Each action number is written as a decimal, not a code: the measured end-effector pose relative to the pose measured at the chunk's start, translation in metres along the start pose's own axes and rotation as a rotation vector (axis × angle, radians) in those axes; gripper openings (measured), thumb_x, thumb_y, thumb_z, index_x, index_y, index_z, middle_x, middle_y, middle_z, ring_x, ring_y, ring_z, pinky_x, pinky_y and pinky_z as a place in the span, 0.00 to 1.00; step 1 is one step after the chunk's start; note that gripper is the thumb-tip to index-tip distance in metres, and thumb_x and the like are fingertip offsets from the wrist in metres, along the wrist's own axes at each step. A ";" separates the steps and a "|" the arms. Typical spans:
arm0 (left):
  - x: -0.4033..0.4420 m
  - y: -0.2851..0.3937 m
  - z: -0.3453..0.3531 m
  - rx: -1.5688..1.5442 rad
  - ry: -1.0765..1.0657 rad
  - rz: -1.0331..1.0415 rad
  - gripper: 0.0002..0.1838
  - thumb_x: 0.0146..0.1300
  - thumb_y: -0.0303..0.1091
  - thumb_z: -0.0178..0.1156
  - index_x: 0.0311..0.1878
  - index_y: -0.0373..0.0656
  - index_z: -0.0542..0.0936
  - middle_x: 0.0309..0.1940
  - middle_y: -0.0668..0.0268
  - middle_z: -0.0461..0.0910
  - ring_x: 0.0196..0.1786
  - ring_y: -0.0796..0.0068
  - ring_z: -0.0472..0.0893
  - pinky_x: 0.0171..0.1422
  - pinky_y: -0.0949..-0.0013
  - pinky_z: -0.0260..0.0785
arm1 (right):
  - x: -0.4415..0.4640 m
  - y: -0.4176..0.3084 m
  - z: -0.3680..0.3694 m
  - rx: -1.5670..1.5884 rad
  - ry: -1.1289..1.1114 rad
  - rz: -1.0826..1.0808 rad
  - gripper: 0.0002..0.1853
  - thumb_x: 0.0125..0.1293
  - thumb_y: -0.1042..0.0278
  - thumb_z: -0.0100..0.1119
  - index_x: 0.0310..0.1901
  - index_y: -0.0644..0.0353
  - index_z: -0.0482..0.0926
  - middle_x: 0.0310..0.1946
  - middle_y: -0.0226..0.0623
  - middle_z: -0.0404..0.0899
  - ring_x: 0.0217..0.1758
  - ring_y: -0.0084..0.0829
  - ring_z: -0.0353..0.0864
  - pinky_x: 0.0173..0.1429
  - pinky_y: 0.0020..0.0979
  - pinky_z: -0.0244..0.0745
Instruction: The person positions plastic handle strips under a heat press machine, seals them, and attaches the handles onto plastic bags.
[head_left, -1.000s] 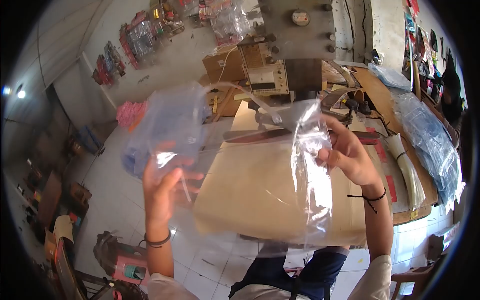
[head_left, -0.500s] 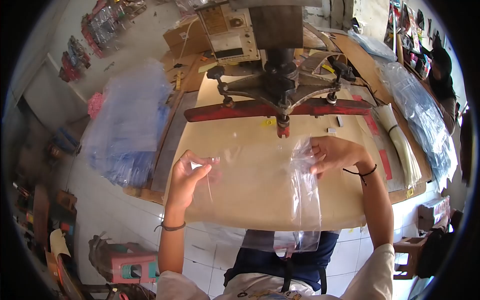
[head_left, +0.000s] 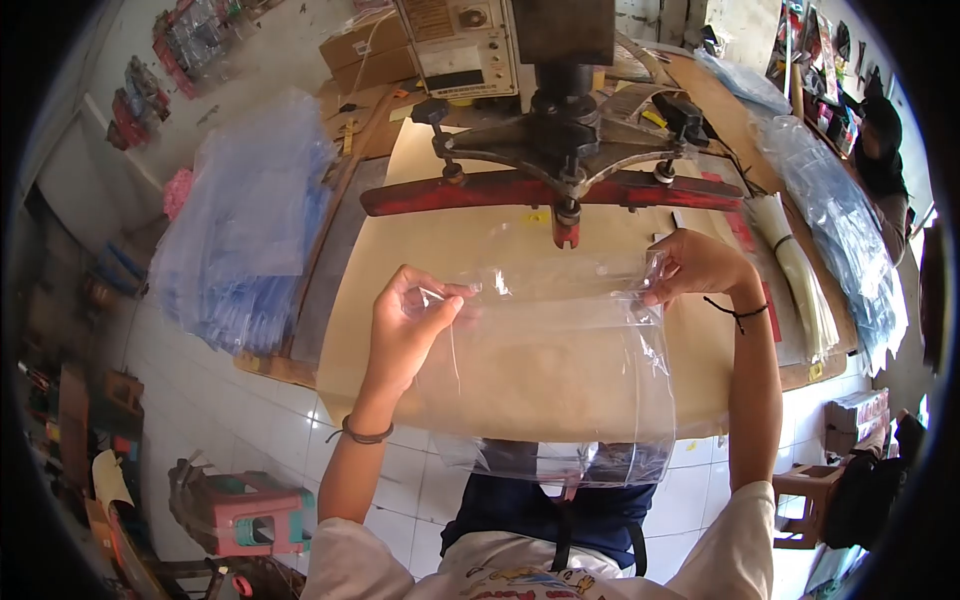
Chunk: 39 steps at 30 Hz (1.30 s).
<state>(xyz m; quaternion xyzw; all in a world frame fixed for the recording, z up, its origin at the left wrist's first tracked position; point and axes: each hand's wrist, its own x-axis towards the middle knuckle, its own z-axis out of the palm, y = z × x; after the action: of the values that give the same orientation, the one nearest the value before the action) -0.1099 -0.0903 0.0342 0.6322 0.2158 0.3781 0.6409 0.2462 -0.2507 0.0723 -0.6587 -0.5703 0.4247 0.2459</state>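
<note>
A clear plastic sheet [head_left: 545, 355] hangs between my two hands over the front of the brown-covered table, its lower part dropping past the edge before my lap. My left hand [head_left: 412, 325] pinches its upper left corner between thumb and fingers. At the upper right corner, my right hand [head_left: 695, 268] grips it with closed fingers. Just beyond the sheet is the red bar [head_left: 470, 192] of a press, carried on a dark metal bracket [head_left: 560, 150]. Whether the plastic is one layer or a folded bag I cannot tell.
Bluish plastic sheets [head_left: 240, 230] are stacked on the left. A bundle of pale strips [head_left: 795, 270] and more clear plastic [head_left: 840, 220] lie on the right. A control box [head_left: 460, 50] stands behind. A pink stool [head_left: 255, 515] is at lower left; a person [head_left: 882, 150] is at far right.
The plastic has been spread wider and its upper edge pulled straighter. My right hand has moved up and right; my left hand has shifted up and slightly right.
</note>
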 end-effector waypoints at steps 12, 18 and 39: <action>-0.002 0.002 0.021 0.009 0.038 -0.112 0.13 0.72 0.29 0.62 0.55 0.39 0.72 0.48 0.47 0.86 0.43 0.62 0.89 0.50 0.63 0.83 | -0.010 0.002 -0.009 -0.178 0.008 -0.093 0.20 0.54 0.55 0.81 0.41 0.60 0.88 0.35 0.30 0.89 0.38 0.23 0.85 0.46 0.27 0.76; -0.003 0.005 0.026 0.033 -0.044 -0.126 0.24 0.75 0.35 0.60 0.67 0.32 0.71 0.53 0.46 0.85 0.47 0.61 0.88 0.54 0.63 0.83 | -0.007 -0.004 -0.006 0.064 0.018 -0.116 0.18 0.61 0.66 0.76 0.50 0.64 0.86 0.42 0.32 0.89 0.45 0.22 0.86 0.51 0.26 0.79; 0.052 0.029 0.018 0.792 -0.642 -0.157 0.14 0.64 0.36 0.72 0.46 0.35 0.86 0.35 0.67 0.88 0.37 0.81 0.85 0.44 0.73 0.76 | 0.003 0.006 0.003 0.056 -0.038 -0.114 0.13 0.62 0.69 0.74 0.47 0.63 0.86 0.39 0.32 0.89 0.40 0.22 0.88 0.45 0.25 0.82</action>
<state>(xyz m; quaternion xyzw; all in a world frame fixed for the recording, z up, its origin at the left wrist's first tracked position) -0.0698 -0.0648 0.0753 0.8925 0.1816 0.0052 0.4129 0.2470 -0.2495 0.0652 -0.6098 -0.5995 0.4381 0.2771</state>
